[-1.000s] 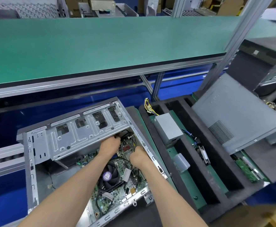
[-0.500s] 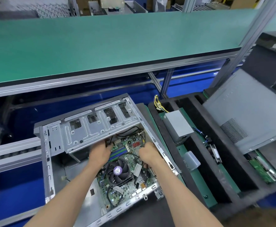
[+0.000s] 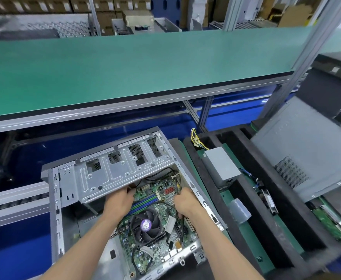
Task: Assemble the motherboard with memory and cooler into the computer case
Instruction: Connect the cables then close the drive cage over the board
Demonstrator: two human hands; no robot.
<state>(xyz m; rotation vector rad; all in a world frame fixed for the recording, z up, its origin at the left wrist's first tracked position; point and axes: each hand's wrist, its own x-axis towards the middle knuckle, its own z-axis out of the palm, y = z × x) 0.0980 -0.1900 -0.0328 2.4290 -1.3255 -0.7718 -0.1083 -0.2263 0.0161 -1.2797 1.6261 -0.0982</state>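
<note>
In the lower centre of the frame: the open computer case (image 3: 68,190) lies on its side, and the motherboard (image 3: 155,237) sits inside it, tilted to the same slant as the case walls.

Cooler: the fan cooler (image 3: 147,226) is mounted near the middle of the board; blue and green memory sticks (image 3: 143,203) run just above it, between the two hands.

Left hand: the left hand (image 3: 118,202) grips the board's upper left edge, its fingers curled toward the drive cage (image 3: 113,174); what the fingertips touch is hidden.

Right hand: the right hand (image 3: 186,201) holds the board's right side close to the case wall, fingers curled downward among thin black cables (image 3: 177,184); whether it pinches a cable or the board edge cannot be told.

Step in hand: judged as seating the board in the case and lining it up with its mounts.

How to do it well: the person should hold by the edges only, keep fingers off the fan and the memory sticks, sweep the loose cables out from under the board, and slide it flat toward the lower case wall so the ports meet their openings.

Risk: a trapped cable or a cocked board would probably keep the holes from matching.

Right of the frame: a power supply (image 3: 222,166) rests in a black foam tray (image 3: 252,201), and a grey side panel (image 3: 307,156) leans over it.
</note>
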